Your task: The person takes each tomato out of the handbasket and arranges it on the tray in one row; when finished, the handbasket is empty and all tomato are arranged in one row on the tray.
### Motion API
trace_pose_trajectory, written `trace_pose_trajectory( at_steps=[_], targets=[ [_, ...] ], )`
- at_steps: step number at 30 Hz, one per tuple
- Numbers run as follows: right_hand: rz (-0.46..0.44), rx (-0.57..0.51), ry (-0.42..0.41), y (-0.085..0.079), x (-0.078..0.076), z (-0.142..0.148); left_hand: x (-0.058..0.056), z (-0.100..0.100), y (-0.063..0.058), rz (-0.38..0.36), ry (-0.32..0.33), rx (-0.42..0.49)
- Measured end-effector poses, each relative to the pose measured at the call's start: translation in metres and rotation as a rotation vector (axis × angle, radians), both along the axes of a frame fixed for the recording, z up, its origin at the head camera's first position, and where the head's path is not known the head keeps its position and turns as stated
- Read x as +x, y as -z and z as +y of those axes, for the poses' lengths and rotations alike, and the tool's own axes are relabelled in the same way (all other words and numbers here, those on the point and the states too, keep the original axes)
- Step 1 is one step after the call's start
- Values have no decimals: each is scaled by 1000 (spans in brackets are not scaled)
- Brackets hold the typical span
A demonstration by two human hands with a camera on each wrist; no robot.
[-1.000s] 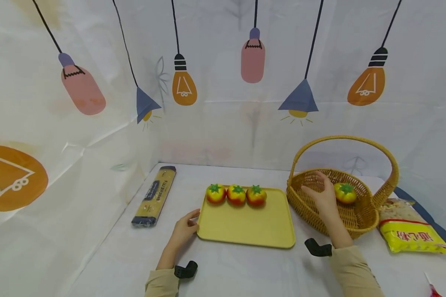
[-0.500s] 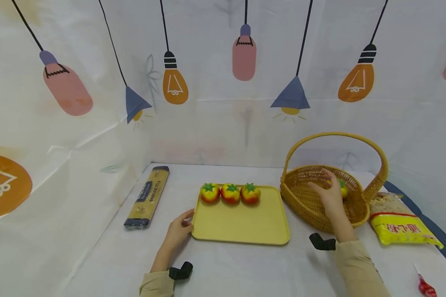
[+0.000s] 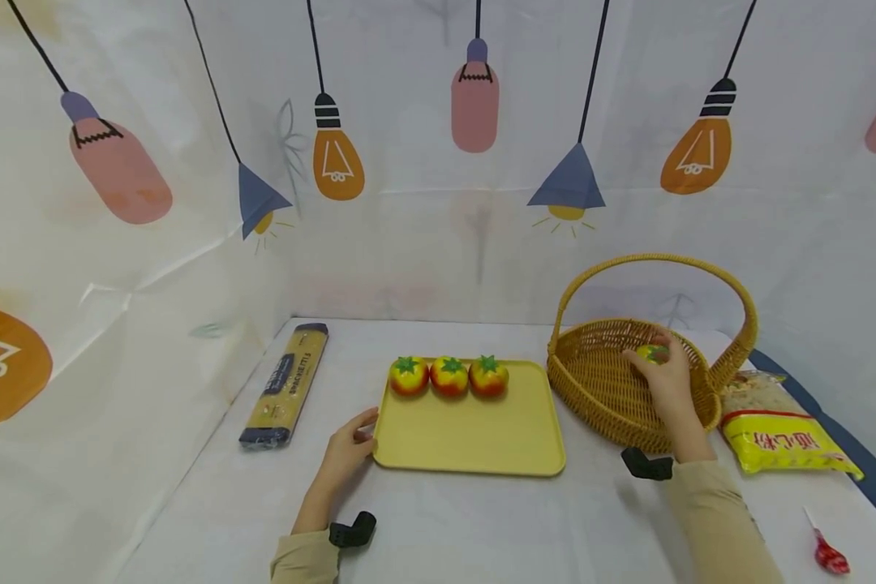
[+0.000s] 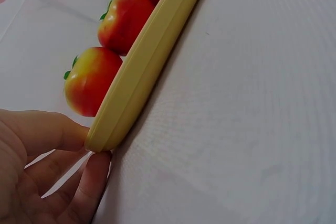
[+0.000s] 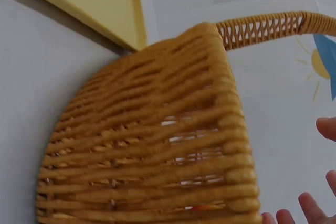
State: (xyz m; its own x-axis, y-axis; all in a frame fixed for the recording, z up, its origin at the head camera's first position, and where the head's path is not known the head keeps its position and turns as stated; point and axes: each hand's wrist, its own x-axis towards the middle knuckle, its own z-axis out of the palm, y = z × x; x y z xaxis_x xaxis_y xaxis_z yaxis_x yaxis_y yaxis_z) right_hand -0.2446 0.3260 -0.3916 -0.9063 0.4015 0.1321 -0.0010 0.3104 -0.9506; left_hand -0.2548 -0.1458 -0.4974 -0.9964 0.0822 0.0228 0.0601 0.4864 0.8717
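Observation:
My left hand (image 3: 346, 450) pinches the left edge of a pale yellow tray (image 3: 474, 442); in the left wrist view the thumb and a finger (image 4: 94, 174) meet its corner. Three red-and-yellow tomatoes (image 3: 448, 377) with green tops stand in a row along the tray's far side. My right hand (image 3: 670, 377) reaches into a wicker basket (image 3: 591, 389), over another tomato (image 3: 653, 354) that shows between thumb and fingers. In the right wrist view, the spread fingertips (image 5: 310, 208) are past the basket rim and the thumb is apart from them.
The basket's tall handle (image 3: 653, 258) arches above the right hand. A spaghetti packet (image 3: 286, 385) lies left of the tray. Right of the basket are a yellow-and-clear food bag (image 3: 784, 430) and a red-wrapped lollipop (image 3: 830, 553). A printed sheet (image 3: 409, 259) hangs behind.
My right hand has moved rightward inside the basket, from beside the tomato to over it. My left hand stays at the tray's edge. The head view has shifted slightly.

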Motion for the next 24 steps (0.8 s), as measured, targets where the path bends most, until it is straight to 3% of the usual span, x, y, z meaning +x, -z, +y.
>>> trace_pose_trajectory(
  at_steps=[9, 24],
  targets=[
    [-26, -70, 26, -4, -5, 11, -1, 0, 0, -6, 0, 6],
    [-31, -66, 27, -8, -22, 12, 2, 0, -4, 1, 3, 14]
  ],
)
